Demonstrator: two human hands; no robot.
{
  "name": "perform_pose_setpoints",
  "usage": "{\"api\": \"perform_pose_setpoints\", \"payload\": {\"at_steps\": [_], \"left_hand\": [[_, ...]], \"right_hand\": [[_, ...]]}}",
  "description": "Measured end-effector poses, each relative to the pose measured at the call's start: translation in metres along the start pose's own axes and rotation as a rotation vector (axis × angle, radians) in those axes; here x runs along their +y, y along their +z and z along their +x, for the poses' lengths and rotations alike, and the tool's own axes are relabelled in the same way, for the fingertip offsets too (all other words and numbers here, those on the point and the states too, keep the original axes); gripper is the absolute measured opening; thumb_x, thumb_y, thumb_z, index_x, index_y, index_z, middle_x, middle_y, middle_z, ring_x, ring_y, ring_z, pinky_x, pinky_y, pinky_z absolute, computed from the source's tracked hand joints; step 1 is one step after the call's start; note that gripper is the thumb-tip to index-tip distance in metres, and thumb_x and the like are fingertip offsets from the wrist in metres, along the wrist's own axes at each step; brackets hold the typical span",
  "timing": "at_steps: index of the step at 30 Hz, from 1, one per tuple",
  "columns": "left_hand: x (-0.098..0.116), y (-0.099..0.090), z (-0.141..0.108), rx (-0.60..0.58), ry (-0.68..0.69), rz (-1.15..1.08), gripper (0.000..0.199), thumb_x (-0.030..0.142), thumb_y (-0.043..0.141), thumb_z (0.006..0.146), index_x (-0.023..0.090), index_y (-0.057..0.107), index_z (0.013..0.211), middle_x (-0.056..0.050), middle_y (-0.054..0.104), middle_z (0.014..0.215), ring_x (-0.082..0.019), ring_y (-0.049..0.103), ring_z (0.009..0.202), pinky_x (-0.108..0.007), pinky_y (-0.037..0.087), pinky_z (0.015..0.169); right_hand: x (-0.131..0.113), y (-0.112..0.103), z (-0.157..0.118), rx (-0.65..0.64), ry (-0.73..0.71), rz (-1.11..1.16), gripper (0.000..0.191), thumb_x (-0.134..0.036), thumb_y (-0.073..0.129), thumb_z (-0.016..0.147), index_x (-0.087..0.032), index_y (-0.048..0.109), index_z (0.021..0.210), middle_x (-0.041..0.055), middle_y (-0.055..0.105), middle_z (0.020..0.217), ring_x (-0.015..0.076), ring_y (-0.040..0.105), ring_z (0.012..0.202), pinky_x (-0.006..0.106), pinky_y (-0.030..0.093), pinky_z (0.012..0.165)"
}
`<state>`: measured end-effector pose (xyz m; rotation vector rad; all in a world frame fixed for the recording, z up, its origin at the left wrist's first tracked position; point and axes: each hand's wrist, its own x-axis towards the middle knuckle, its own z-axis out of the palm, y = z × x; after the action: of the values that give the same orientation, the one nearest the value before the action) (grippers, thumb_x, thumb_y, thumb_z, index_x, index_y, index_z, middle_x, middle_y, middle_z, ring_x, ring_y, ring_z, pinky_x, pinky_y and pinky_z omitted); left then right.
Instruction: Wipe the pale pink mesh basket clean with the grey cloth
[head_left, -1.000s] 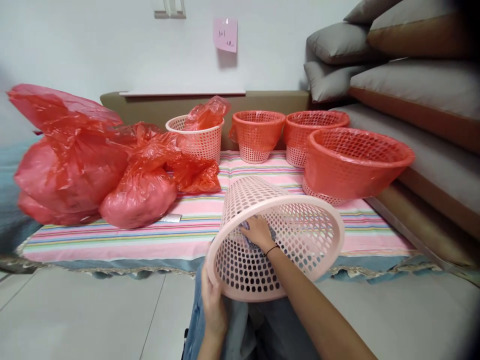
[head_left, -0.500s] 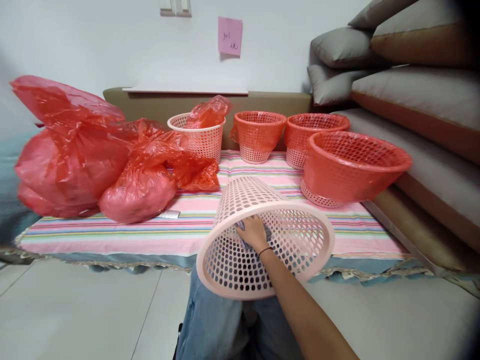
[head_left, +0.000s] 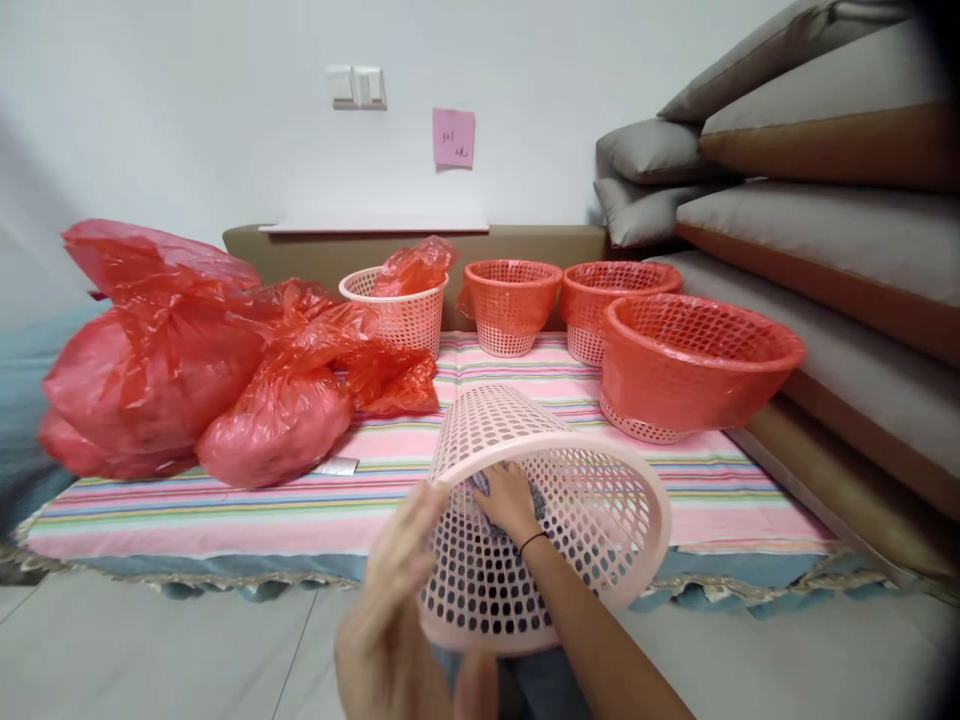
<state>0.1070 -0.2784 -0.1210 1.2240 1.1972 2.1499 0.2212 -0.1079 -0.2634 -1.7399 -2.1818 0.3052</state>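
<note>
1 pale pink, round, perforated plastic basket (head_left: pixel 495 430) is tilted above the lap at the near edge of the pink striped sheet (head_left: pixel 225 520), open end toward the camera. right hand (head_left: pixel 510 500) is inside it, grip closed over a grey-purple patterned cloth (head_left: pixel 540 500) against the inner wall. left hand (head_left: pixel 394 600) is blurred by the left of the rim; can't tell if its grip is open or closed, or if it touches.

state so far: 3 pink baskets behind have red plastic film over the rims: back middle (head_left: pixel 514 300), back right (head_left: pixel 585 335), front right (head_left: pixel 675 385). 1 pink basket at back left (head_left: pixel 405 315) has a red bag bunched in its mouth. handheld basket has no film; how much wiping is left, can't tell. filled translucent red plastic bags (head_left: pixel 150 370) sit at left.

vs earlier frame: left hand is now in view, was out of it; right hand and cloth still inside; view tipped up, more wall shows.
</note>
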Motion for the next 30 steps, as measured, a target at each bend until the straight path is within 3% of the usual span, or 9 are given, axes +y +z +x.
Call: {"api": "perform_pose_setpoints", "payload": {"at_steps": [2, 4, 6, 8, 11, 14, 18, 23, 30], "left_hand": [[-0.018, -0.006, 0.002, 0.003, 0.1, 0.153, 0.048, 0.033, 0.08, 0.071, 0.025, 0.059, 0.113, -0.01, 0.056, 0.14, -0.034, 0.046, 0.136, -0.061, 0.027, 0.117], [-0.044, -0.019, -0.005, 0.036, 0.078, 0.308, 0.065, 0.031, 0.08, 0.07, 0.024, 0.05, 0.127, -0.012, 0.044, 0.15, -0.033, 0.039, 0.141, -0.056, 0.026, 0.119], [-0.073, -0.032, -0.021, 0.02, -0.129, 0.384, 0.079, 0.039, 0.08, 0.071, 0.023, 0.042, 0.138, -0.013, 0.039, 0.153, -0.033, 0.036, 0.142, -0.052, 0.026, 0.12], [-0.097, -0.041, -0.039, -0.035, -0.388, 0.304, 0.08, 0.047, 0.076, 0.074, 0.023, 0.039, 0.14, -0.014, 0.044, 0.148, -0.034, 0.044, 0.137, -0.052, 0.034, 0.117], [-0.118, -0.04, -0.062, -0.143, -0.566, 0.211, 0.072, 0.051, 0.07, 0.079, 0.023, 0.042, 0.14, -0.013, 0.051, 0.144, -0.032, 0.045, 0.138, -0.051, 0.032, 0.118], [-0.123, -0.029, -0.072, -0.221, -0.545, 0.165, 0.071, 0.049, 0.069, 0.08, 0.022, 0.044, 0.141, -0.013, 0.052, 0.145, -0.032, 0.043, 0.139, -0.048, 0.03, 0.119], [-0.118, -0.019, -0.075, -0.222, -0.461, 0.12, 0.075, 0.049, 0.068, 0.08, 0.022, 0.041, 0.145, -0.013, 0.049, 0.148, -0.032, 0.043, 0.139, -0.048, 0.031, 0.119], [-0.108, -0.02, -0.084, -0.222, -0.415, 0.13, 0.075, 0.047, 0.066, 0.083, 0.02, 0.038, 0.147, -0.015, 0.047, 0.149, -0.032, 0.041, 0.141, -0.047, 0.03, 0.119], [-0.104, -0.019, -0.094, -0.313, -0.282, 0.29, 0.07, 0.043, 0.073, 0.076, 0.014, 0.051, 0.137, -0.018, 0.053, 0.142, -0.035, 0.043, 0.138, -0.055, 0.029, 0.118]], "right_hand": [[0.001, 0.0, 0.002, -0.009, 0.007, 0.009, 0.04, -0.041, 0.055, 0.091, -0.024, 0.061, 0.127, 0.0059, 0.064, 0.129, 0.0305, 0.049, 0.121, 0.042, 0.036, 0.103], [0.001, -0.001, 0.004, -0.02, 0.021, 0.023, 0.041, -0.041, 0.056, 0.09, -0.025, 0.061, 0.128, 0.0059, 0.064, 0.128, 0.0293, 0.052, 0.119, 0.04, 0.037, 0.102], [0.002, -0.003, 0.006, -0.027, 0.043, 0.039, 0.041, -0.04, 0.056, 0.09, -0.025, 0.06, 0.129, 0.0055, 0.064, 0.129, 0.0275, 0.055, 0.116, 0.038, 0.038, 0.101], [0.002, -0.006, 0.007, -0.033, 0.067, 0.055, 0.041, -0.037, 0.055, 0.091, -0.025, 0.06, 0.129, 0.005, 0.064, 0.13, 0.0258, 0.057, 0.114, 0.036, 0.039, 0.1], [0.001, -0.01, 0.01, -0.043, 0.09, 0.072, 0.04, -0.037, 0.054, 0.091, -0.025, 0.061, 0.129, 0.0045, 0.065, 0.13, 0.0243, 0.06, 0.114, 0.034, 0.04, 0.099], [-0.001, -0.013, 0.012, -0.062, 0.088, 0.082, 0.036, -0.039, 0.053, 0.092, -0.027, 0.064, 0.124, 0.0044, 0.068, 0.124, 0.0234, 0.063, 0.11, 0.032, 0.043, 0.095], [-0.007, -0.021, 0.012, -0.085, 0.063, 0.092, 0.036, -0.042, 0.056, 0.09, -0.026, 0.067, 0.121, 0.0064, 0.072, 0.117, 0.0236, 0.067, 0.105, 0.03, 0.045, 0.089], [-0.013, -0.036, 0.004, -0.08, 0.052, 0.107, 0.038, -0.042, 0.056, 0.09, -0.025, 0.066, 0.123, 0.0073, 0.071, 0.119, 0.0244, 0.067, 0.106, 0.029, 0.045, 0.089], [-0.018, -0.04, -0.001, -0.095, 0.069, 0.144, 0.043, -0.043, 0.055, 0.091, -0.021, 0.063, 0.127, 0.0092, 0.07, 0.121, 0.0254, 0.066, 0.11, 0.03, 0.045, 0.09]]}}
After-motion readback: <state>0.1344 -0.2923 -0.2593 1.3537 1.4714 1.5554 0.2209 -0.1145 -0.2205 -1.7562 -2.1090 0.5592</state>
